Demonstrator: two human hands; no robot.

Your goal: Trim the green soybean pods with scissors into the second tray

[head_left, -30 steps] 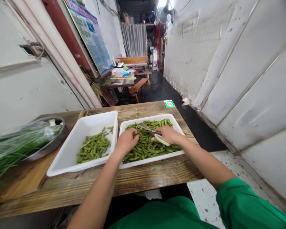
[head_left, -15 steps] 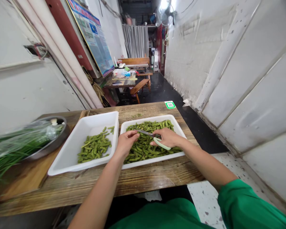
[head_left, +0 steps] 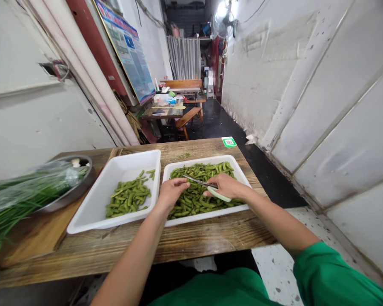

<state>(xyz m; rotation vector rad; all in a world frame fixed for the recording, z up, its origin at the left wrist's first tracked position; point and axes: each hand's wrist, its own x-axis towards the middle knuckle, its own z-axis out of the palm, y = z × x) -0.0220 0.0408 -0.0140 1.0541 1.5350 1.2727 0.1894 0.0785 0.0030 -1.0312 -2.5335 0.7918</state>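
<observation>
A white tray (head_left: 241,178) full of green soybean pods (head_left: 198,199) lies in front of me. Over its right half, my right hand (head_left: 225,187) grips scissors (head_left: 219,195) with pale green handles, their blades pointing left. My left hand (head_left: 174,191) is at the tray's left side, thumb and fingers pinched together just below the scissor tips; whatever is between them is too small to make out. To the left stands a second white tray (head_left: 89,208) with a smaller heap of pods (head_left: 129,197) towards its right side.
At the far left, a metal bowl (head_left: 91,174) and long green stalks (head_left: 25,199) in clear plastic rest by a wooden board (head_left: 35,242). Small green scraps (head_left: 185,155) and a QR code card (head_left: 229,142) lie on the wooden table (head_left: 204,240). A chair (head_left: 190,117) stands beyond.
The scissor tips have come slightly away from my left fingertips, which now sit a little lower. The whole view has shifted slightly; both trays stay in place.
</observation>
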